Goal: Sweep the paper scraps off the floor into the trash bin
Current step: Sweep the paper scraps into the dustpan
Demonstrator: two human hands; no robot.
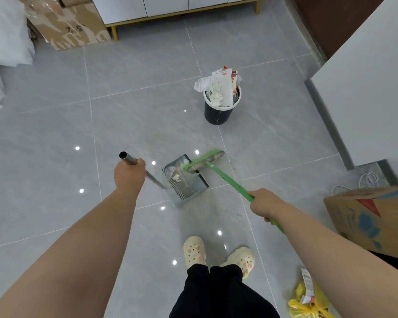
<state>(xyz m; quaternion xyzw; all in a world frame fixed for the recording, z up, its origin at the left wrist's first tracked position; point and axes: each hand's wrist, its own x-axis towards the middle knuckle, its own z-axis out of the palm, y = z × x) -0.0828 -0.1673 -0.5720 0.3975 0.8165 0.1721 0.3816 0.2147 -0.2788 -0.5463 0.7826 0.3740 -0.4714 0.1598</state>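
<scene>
My left hand grips the steel handle of a metal dustpan that rests on the grey tile floor. A white paper scrap lies inside the pan near its comb edge. My right hand grips the green handle of a broom, whose head sits at the pan's open mouth. A black trash bin with a white rim stands farther off, stuffed with paper and wrappers that stick out above its rim.
Cardboard boxes and white sacks sit at the far left. A white cabinet on gold legs lines the back. A printed box and a yellow bag lie at my right, beside a white counter.
</scene>
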